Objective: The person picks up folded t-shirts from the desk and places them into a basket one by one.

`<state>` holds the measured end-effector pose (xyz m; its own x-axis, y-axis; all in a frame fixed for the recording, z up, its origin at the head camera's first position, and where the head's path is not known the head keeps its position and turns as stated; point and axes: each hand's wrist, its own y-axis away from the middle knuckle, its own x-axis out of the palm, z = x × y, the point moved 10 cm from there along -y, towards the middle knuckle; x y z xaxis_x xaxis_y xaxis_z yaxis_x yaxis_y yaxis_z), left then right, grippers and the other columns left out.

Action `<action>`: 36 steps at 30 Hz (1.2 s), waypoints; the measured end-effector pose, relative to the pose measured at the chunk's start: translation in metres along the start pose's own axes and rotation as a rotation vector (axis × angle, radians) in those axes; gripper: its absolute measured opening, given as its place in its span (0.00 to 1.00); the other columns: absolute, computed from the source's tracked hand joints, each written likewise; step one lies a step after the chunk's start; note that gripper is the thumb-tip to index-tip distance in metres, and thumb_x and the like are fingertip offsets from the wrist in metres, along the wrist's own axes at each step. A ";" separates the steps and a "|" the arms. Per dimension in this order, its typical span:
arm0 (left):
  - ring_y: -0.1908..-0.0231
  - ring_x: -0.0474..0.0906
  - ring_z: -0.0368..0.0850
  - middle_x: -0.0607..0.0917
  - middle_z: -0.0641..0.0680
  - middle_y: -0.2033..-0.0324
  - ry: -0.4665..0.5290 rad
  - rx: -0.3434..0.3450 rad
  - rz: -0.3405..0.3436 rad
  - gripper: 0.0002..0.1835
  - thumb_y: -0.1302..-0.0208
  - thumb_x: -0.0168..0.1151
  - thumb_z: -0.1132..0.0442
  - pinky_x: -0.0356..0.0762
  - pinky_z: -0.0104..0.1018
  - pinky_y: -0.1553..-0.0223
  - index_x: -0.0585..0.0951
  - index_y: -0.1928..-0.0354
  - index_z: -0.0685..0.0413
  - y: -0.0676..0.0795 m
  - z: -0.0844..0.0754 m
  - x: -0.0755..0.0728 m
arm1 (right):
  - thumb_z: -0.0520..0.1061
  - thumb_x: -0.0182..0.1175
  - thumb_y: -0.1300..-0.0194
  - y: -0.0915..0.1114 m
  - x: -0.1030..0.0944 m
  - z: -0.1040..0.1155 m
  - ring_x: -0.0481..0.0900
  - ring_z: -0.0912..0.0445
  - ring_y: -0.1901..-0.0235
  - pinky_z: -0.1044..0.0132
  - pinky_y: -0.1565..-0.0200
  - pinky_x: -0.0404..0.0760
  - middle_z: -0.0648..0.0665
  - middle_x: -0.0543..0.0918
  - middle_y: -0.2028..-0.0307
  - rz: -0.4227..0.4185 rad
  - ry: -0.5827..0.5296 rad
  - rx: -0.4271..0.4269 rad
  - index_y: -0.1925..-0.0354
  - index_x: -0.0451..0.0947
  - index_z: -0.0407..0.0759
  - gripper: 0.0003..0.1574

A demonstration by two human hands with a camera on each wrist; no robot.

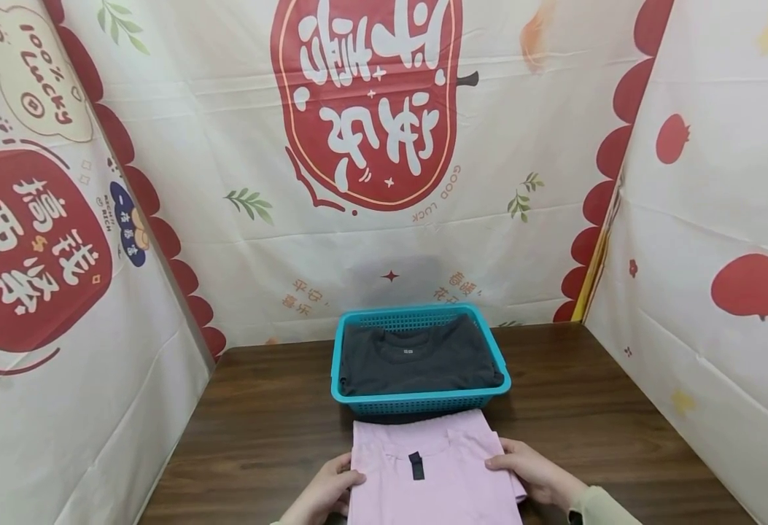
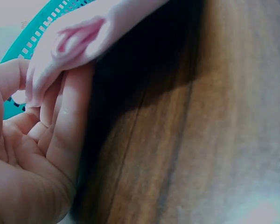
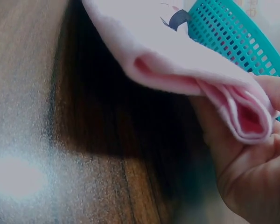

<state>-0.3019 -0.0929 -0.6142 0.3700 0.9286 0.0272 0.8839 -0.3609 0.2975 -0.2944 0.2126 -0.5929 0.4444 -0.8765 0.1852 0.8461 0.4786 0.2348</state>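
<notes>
A folded pink T-shirt (image 1: pixel 436 467) with a black neck label is held up between both hands, in front of the basket. My left hand (image 1: pixel 326 487) pinches its left edge, thumb on top and fingers beneath; the left wrist view shows the cloth (image 2: pixel 79 42) between them. On the other side my right hand (image 1: pixel 536 470) grips the right edge the same way, with the folded layers (image 3: pixel 245 114) showing in the right wrist view. Behind the shirt stands a turquoise basket (image 1: pixel 423 402) holding a folded dark grey T-shirt (image 1: pixel 416 361), its collar facing up.
The brown wooden table (image 1: pixel 259 430) carries the basket near its back edge. Printed white cloth hangs as a back wall (image 1: pixel 226 255) and as side walls on the left (image 1: pixel 128 379) and right (image 1: pixel 685 240), close around the table.
</notes>
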 end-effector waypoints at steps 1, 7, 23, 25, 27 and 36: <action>0.82 0.79 0.41 0.84 0.55 0.78 0.001 0.005 -0.002 0.32 0.41 0.60 0.63 0.77 0.33 0.84 0.67 0.34 0.67 0.001 -0.001 0.000 | 0.37 0.51 0.31 0.000 0.000 0.002 0.83 0.50 0.60 0.58 0.59 0.82 0.39 0.83 0.58 0.005 -0.001 -0.003 0.37 0.57 0.20 0.31; 0.83 0.78 0.41 0.83 0.54 0.78 0.004 0.034 -0.010 0.31 0.41 0.59 0.64 0.76 0.31 0.85 0.68 0.35 0.67 0.006 -0.011 0.000 | 0.37 0.51 0.31 0.002 0.003 0.010 0.82 0.50 0.59 0.58 0.58 0.82 0.39 0.83 0.57 0.028 0.011 -0.031 0.36 0.57 0.21 0.31; 0.81 0.78 0.40 0.84 0.54 0.73 0.030 0.080 0.005 0.32 0.42 0.59 0.65 0.75 0.30 0.85 0.67 0.34 0.67 0.020 -0.036 0.003 | 0.38 0.53 0.32 0.015 0.008 0.030 0.83 0.52 0.62 0.60 0.61 0.83 0.41 0.84 0.60 0.008 0.044 -0.053 0.41 0.65 0.24 0.25; 0.81 0.79 0.40 0.84 0.54 0.73 0.030 0.082 0.010 0.32 0.41 0.59 0.64 0.75 0.30 0.85 0.68 0.34 0.66 0.021 -0.037 0.004 | 0.38 0.53 0.31 0.017 0.008 0.031 0.83 0.52 0.62 0.60 0.61 0.83 0.41 0.84 0.60 0.013 0.048 -0.056 0.42 0.65 0.24 0.24; 0.81 0.79 0.40 0.84 0.54 0.72 0.031 0.081 0.013 0.32 0.41 0.59 0.64 0.75 0.30 0.85 0.67 0.34 0.67 0.023 -0.038 0.004 | 0.38 0.53 0.31 0.018 0.009 0.032 0.83 0.52 0.62 0.60 0.61 0.83 0.41 0.84 0.60 0.016 0.051 -0.057 0.42 0.66 0.25 0.23; 0.81 0.79 0.39 0.85 0.54 0.71 0.033 0.087 0.025 0.30 0.40 0.59 0.65 0.74 0.29 0.85 0.68 0.35 0.67 0.028 -0.046 0.006 | 0.38 0.52 0.30 0.026 0.014 0.040 0.83 0.52 0.62 0.59 0.61 0.83 0.40 0.84 0.60 0.038 0.047 -0.064 0.39 0.62 0.22 0.27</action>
<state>-0.2882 -0.0938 -0.5623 0.3841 0.9210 0.0656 0.8964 -0.3890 0.2126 -0.2777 0.2147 -0.5457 0.4884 -0.8602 0.1469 0.8450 0.5082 0.1665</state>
